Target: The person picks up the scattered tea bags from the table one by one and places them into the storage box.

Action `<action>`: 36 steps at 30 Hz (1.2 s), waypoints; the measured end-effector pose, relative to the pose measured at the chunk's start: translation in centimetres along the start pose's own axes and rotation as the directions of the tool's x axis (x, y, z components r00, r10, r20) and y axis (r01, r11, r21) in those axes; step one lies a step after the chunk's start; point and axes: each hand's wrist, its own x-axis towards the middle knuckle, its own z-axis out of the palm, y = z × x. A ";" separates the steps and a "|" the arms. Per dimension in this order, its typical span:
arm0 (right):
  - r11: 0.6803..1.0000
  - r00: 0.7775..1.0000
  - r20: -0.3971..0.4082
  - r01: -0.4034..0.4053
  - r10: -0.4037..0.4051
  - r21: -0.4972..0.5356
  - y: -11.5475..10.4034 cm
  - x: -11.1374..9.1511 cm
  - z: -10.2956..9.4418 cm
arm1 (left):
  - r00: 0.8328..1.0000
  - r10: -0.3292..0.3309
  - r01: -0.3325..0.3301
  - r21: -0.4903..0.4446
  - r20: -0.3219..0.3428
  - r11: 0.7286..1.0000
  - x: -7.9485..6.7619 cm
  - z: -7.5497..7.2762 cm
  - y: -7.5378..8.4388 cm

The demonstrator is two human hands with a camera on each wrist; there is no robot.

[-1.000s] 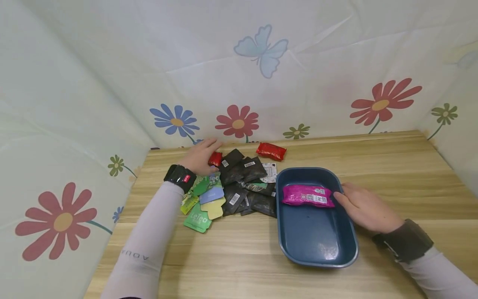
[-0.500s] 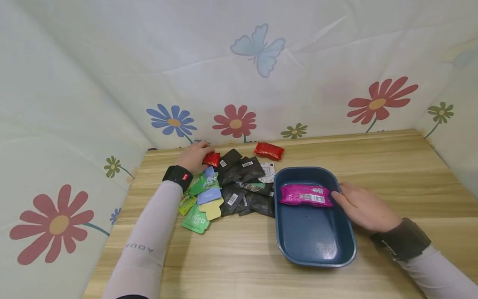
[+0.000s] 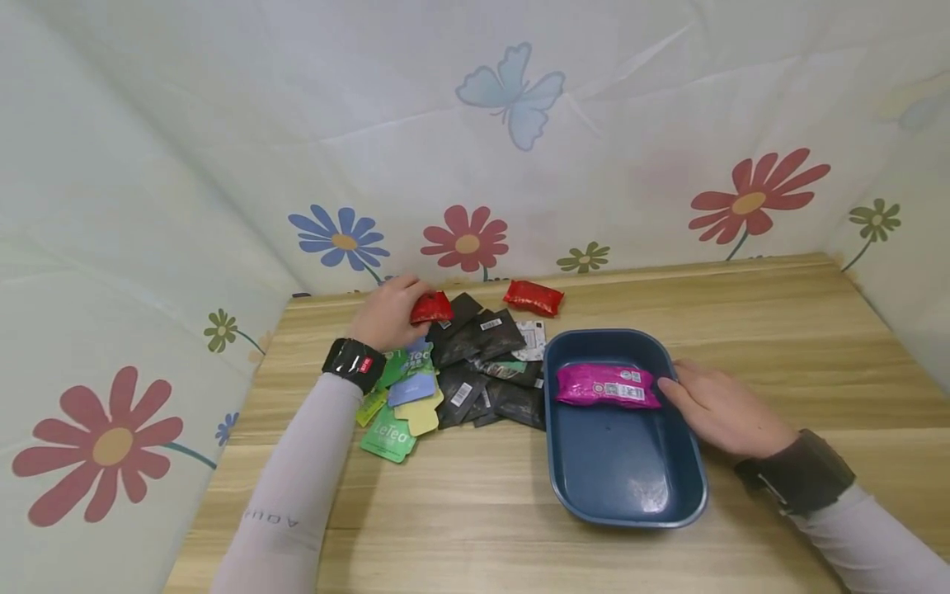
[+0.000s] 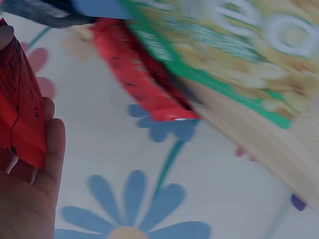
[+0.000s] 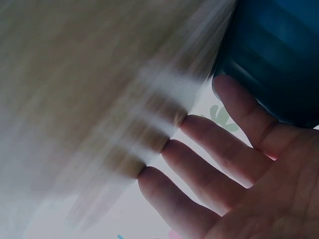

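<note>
My left hand (image 3: 389, 313) pinches a small red foil packet (image 3: 432, 307) above the far left part of a packet pile. In the left wrist view the red packet's side lies against my fingers (image 4: 56, 149). Around it are black packets (image 3: 496, 334) and green packets (image 3: 389, 436) printed "LeTea". My right hand (image 3: 731, 412) holds the right rim of a blue tray (image 3: 627, 516), thumb over the edge; its other fingers (image 5: 219, 152) stretch outside the wall in the right wrist view. In the tray's far half lies a magenta packet (image 3: 609, 386).
A second red packet (image 3: 534, 298) lies near the table's back edge, behind the pile. Yellow (image 3: 420, 414) and blue (image 3: 412, 388) cards overlap at the pile's front left. A flower-printed sheet (image 3: 646, 165) hangs behind the wooden table (image 3: 460, 528).
My left hand first covered most of the red packet, then drew it slightly left; now it is lifted and shifted right, over the black packets. The right hand and tray hold still.
</note>
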 end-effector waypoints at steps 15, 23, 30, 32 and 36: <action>1.000 1.000 0.010 -0.015 0.015 0.004 -0.2 0.3 -0.2 | 0.940 0.294 -0.307 -0.056 -0.172 0.950 -0.5 -3.1 13.9; 0.999 0.998 0.036 -0.042 0.042 -0.001 -0.2 0.3 -0.2 | 0.894 0.425 -0.442 -0.123 -0.143 0.888 -1.3 -3.8 20.3; 0.999 0.998 0.040 -0.048 0.047 0.006 -0.1 0.2 -0.2 | 0.835 0.534 -0.550 -0.141 -0.136 0.823 -1.4 -3.1 23.7; 0.999 0.998 0.037 -0.041 0.040 0.014 -0.1 0.1 -0.3 | 0.828 0.548 -0.561 -0.142 -0.121 0.816 -1.4 -2.8 24.2; 0.999 0.999 0.031 -0.034 0.034 0.017 -0.1 0.0 -0.3 | 0.820 0.561 -0.572 -0.171 -0.116 0.802 -1.4 -2.1 24.8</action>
